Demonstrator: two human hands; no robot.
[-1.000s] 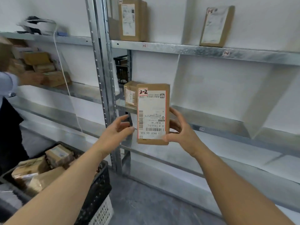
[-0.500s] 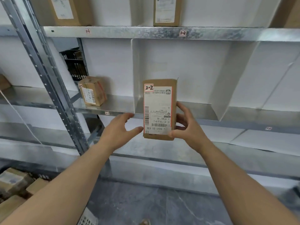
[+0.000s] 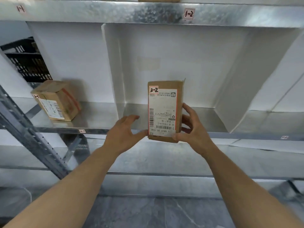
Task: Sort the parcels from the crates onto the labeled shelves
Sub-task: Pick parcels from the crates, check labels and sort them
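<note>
A brown cardboard parcel (image 3: 164, 111) with a white shipping label and a handwritten "2-2" tag stands upright in front of the middle shelf (image 3: 98, 119). My right hand (image 3: 190, 129) grips its right side and lower corner. My left hand (image 3: 123, 134) has its fingers spread, and its thumb tip touches the parcel's lower left corner. The parcel is held before the compartment between two white dividers (image 3: 113, 71), its lower end at the shelf's front edge. A "2-1" tag (image 3: 82, 131) marks the shelf edge to the left.
Another brown parcel (image 3: 56, 100) tagged "2-1" lies in the left compartment. The upper shelf edge carries the tags "1-1" (image 3: 21, 9) and "1-2" (image 3: 188, 14). A black crate (image 3: 26, 60) shows behind the shelving at left. A slanted steel upright (image 3: 32, 137) stands at lower left.
The view has moved right and closer to the shelves. The parcel has travelled with my hands toward the middle compartment, and the crates of parcels have left the view.
</note>
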